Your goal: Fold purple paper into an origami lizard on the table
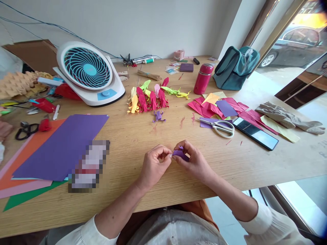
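A small folded piece of purple paper point(181, 155) is held just above the table near its front edge. My right hand point(195, 161) grips it between thumb and fingers, and a curled purple tip sticks up by the forefinger. My left hand point(156, 163) is closed in a pinch at the left end of the same piece, its fingertips hiding that end. Beyond my hands sits a finished purple origami figure point(158, 116). Behind it stand several red origami figures point(153, 100), with yellow, orange, green and pink ones among them.
White-handled scissors point(222, 128), a phone point(255, 133) and paper scraps point(204, 108) lie to the right, near a red flask point(203, 79) and teal bag point(236, 69). Leftward are a fan point(88, 73), purple sheets point(63, 146), black-handled scissors point(27, 131) and another person's hand point(4, 130).
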### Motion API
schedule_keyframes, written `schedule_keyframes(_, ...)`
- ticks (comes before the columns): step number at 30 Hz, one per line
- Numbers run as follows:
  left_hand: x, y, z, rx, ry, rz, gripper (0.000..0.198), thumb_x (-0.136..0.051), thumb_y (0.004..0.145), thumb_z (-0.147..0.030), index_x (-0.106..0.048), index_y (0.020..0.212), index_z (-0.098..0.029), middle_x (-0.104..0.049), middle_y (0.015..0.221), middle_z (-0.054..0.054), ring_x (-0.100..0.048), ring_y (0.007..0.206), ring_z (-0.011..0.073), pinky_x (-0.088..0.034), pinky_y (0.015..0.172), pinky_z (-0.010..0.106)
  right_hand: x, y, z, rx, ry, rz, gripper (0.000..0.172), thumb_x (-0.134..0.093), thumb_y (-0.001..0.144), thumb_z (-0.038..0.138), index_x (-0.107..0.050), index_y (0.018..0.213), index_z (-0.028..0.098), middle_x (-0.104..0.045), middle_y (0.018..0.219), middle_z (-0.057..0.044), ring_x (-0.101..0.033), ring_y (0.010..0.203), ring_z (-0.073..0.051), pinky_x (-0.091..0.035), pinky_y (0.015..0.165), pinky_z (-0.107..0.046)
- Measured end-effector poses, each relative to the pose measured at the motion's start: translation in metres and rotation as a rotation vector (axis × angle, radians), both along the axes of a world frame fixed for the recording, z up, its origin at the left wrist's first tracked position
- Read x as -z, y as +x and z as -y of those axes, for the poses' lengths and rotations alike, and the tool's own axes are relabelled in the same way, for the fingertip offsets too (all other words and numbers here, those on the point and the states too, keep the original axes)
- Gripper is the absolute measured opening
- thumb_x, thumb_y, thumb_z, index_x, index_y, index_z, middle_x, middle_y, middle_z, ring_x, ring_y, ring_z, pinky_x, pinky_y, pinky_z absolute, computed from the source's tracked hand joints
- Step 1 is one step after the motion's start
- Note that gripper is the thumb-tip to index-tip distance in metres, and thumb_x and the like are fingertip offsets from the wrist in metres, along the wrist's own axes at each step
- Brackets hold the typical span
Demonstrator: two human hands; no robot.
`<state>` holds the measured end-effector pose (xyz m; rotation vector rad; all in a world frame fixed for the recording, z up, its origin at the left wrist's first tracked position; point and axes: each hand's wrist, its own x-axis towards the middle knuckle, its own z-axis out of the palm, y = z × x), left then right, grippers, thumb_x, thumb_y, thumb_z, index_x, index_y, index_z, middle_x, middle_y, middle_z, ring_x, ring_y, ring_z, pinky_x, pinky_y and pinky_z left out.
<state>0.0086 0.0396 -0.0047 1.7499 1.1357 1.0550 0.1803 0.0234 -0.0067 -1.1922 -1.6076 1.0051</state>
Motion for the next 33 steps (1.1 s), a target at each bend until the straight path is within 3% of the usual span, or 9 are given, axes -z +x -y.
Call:
schedule_keyframes(14, -0.001, 0.001, 0.001, -0.003, -0.026, 0.020, 0.014, -0.057, 0.085, -0.016, -0.062, 0.071, -0.017, -0.062, 0.074, 0.001, -0.056, 0.070, 0.0131, -0.044, 0.068, 0.024, 0.000, 0.001, 0.000, 0.008, -0.002, 0.001, 0.014, -0.064, 0.085, 0.021, -0.055, 0.095, 0.023, -0.060, 0.082, 0.002, -0.055, 0.072, -0.013, -0.043, 0.066, -0.026)
schedule_keyframes(21, -0.003, 0.001, -0.003, 0.052, -0.132, 0.079, 0.016, -0.062, 0.087, -0.027, -0.065, 0.076, -0.016, -0.060, 0.075, 0.002, -0.055, 0.071, 0.0135, -0.043, 0.068, 0.024, 0.003, 0.002, -0.001, 0.018, 0.004, -0.028, 0.016, -0.067, 0.085, 0.023, -0.056, 0.096, 0.023, -0.059, 0.083, 0.001, -0.053, 0.074, -0.013, -0.043, 0.069, -0.027)
schedule_keyframes(24, -0.005, -0.001, -0.004, 0.031, -0.127, 0.108, 0.019, -0.059, 0.089, -0.028, -0.061, 0.073, -0.017, -0.058, 0.075, 0.001, -0.053, 0.072, 0.0130, -0.043, 0.069, 0.024, 0.007, 0.003, -0.003, -0.038, -0.067, -0.127, 0.023, -0.069, 0.085, 0.029, -0.057, 0.103, 0.023, -0.061, 0.087, 0.000, -0.055, 0.078, -0.014, -0.045, 0.070, -0.028)
schedule_keyframes(28, -0.003, -0.005, -0.007, -0.025, -0.154, 0.180, 0.018, -0.061, 0.089, -0.032, -0.061, 0.078, -0.017, -0.055, 0.073, -0.001, -0.050, 0.069, 0.0122, -0.043, 0.067, 0.023, 0.010, 0.004, -0.008, -0.141, -0.248, -0.369, 0.037, -0.072, 0.084, 0.042, -0.056, 0.111, 0.022, -0.061, 0.082, 0.001, -0.054, 0.068, -0.012, -0.041, 0.060, -0.025)
schedule_keyframes(33, 0.000, -0.007, -0.010, -0.051, -0.247, 0.296, 0.029, -0.058, 0.092, -0.044, -0.068, 0.097, -0.017, -0.065, 0.087, 0.004, -0.053, 0.070, 0.0125, -0.046, 0.070, 0.026, 0.007, 0.004, -0.013, -0.084, -0.341, -0.511, 0.047, -0.081, 0.073, 0.050, -0.057, 0.103, 0.023, -0.056, 0.073, 0.003, -0.049, 0.061, -0.011, -0.039, 0.055, -0.025)
